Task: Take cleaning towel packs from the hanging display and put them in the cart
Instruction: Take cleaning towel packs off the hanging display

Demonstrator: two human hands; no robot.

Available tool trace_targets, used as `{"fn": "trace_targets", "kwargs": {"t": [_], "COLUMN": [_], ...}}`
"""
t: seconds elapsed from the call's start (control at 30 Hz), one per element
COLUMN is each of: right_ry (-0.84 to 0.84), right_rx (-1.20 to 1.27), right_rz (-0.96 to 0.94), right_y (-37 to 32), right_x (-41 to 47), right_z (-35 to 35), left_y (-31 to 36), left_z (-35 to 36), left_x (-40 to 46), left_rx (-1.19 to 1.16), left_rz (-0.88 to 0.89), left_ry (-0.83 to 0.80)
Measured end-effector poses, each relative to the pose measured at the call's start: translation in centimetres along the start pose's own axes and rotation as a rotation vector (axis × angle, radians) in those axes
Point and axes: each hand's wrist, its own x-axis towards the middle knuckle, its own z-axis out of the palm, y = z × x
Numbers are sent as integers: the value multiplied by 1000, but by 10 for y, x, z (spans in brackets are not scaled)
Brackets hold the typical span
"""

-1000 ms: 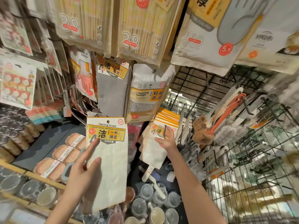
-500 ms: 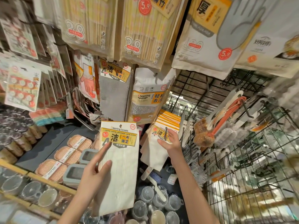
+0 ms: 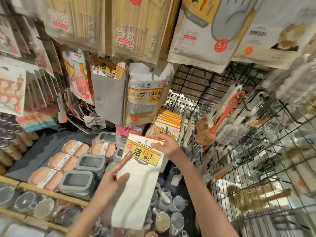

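A white cleaning towel pack with a yellow label hangs down in the centre, tilted to the right. My left hand grips it from the left, with the thumb on the cloth and a finger on the label. My right hand pinches the top right corner of the pack's header card. Just behind that hand, several more identical packs hang stacked on a hook. A grey towel pack hangs higher up to the left. I cannot pick out a cart.
A cleaning sponge bag, chopstick packs and glove packs hang overhead. A black wire grid with hanging brushes fills the right. Below left, grey boxes and cups sit on shelves.
My left hand carried the pack to the right, under my right hand. My right hand left the hanging stack and now pinches the top of the held pack.
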Motion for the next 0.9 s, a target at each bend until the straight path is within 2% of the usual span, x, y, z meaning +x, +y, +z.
{"fn": "trace_targets", "kwargs": {"t": [0.23,0.37,0.53,0.67,0.9], "right_ry": [117,206,288,364,414], "right_rx": [-34,-99,-133,-225,-231], "right_rz": [118,175,160,173,209], "right_y": [17,27,36,48,59], "right_x": [-7,-9,1,13,24], "right_z": [-18,-24,-28,-34,-34], "left_y": [-8,-8,-14,-16,-31], "left_z": [12,11,4,3,-10], "left_x": [18,18,19,22,27], "left_rx": [2,-82,55,60,106], "left_rz": [-66,-118,-10,21,24], "left_ry": [-105,-76,-53,-55,-41]}}
